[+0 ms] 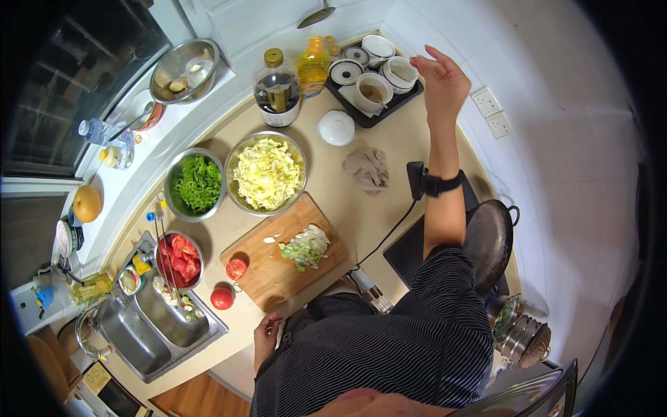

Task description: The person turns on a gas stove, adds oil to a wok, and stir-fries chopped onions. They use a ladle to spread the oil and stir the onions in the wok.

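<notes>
My right hand (444, 78) is raised beside a white lidless jar (401, 72) on a black tray; its fingertips are bent together, and whether they pinch anything is not clear. Low by the counter edge, my left hand (267, 333) hangs with loosely curled fingers and nothing visible in it. Between them lies a wooden cutting board (279, 284) bearing chopped pale green and white vegetable pieces (306, 247). A halved tomato (236, 269) rests at its left edge, near a whole tomato (222, 298). Steel bowls hold shredded cabbage (267, 174), sliced green peppers (199, 185) and cut tomatoes (182, 260).
The black tray (372, 122) also holds a cup with a spoon (373, 91). A white lid (336, 128), a crumpled cloth (367, 169), a dark sauce bottle (277, 91) and an oil bottle (313, 68) stand or lie nearby. A double sink (174, 313) is left, a dark pan (489, 245) right.
</notes>
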The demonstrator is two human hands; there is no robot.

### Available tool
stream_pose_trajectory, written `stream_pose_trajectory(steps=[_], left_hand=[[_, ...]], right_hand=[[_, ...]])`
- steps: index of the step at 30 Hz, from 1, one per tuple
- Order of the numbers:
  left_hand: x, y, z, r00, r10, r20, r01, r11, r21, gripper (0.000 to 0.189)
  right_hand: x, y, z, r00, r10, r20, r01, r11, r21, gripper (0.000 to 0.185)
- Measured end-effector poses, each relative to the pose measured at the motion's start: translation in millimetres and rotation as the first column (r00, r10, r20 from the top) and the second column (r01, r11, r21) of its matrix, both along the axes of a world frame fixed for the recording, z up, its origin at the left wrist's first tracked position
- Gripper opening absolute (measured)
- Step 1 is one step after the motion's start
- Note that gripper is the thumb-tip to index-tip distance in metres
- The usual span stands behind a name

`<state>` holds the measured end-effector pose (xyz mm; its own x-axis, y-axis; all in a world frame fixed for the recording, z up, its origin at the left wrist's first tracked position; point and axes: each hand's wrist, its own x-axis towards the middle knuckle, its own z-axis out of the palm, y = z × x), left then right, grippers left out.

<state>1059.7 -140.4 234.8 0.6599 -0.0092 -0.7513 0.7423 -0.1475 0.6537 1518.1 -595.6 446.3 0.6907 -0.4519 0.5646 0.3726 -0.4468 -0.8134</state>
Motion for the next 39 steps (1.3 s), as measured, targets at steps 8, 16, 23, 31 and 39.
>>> stream_pose_trajectory(steps=[8, 16, 23, 31, 39], left_hand=[[-14.0, 4.3, -11.5, 0.994, -0.075, 0.077, 0.071, 0.996, 0.055, 0.023], [5.0, 9.3, -11.1, 0.965, -0.244, 0.097, 0.249, 0.968, -0.043, 0.029], [-12.3, 57.6, -17.9, 0.956, -0.255, 0.143, 0.271, 0.957, -0.105, 0.030], [-47.2, 107.8, -31.5, 0.959, -0.191, 0.208, 0.215, 0.971, -0.104, 0.029], [-32.6, 90.5, -20.8, 0.980, -0.075, 0.186, 0.093, 0.991, -0.093, 0.028]], right_hand=[[-14.7, -22.7, -34.7, 0.968, 0.044, -0.246, 0.000, 0.985, 0.174, 0.033], [-108.9, 45.7, 7.0, 0.983, 0.149, -0.110, -0.124, 0.970, 0.207, 0.046], [-174.5, 103.6, 112.1, 0.969, 0.207, 0.136, -0.228, 0.960, 0.160, 0.026], [-87.4, 87.7, 159.4, 1.000, 0.004, -0.007, -0.005, 0.984, -0.177, 0.026], [42.8, 3.1, -21.4, 0.892, 0.053, -0.448, -0.058, 0.998, 0.002, 0.016]])
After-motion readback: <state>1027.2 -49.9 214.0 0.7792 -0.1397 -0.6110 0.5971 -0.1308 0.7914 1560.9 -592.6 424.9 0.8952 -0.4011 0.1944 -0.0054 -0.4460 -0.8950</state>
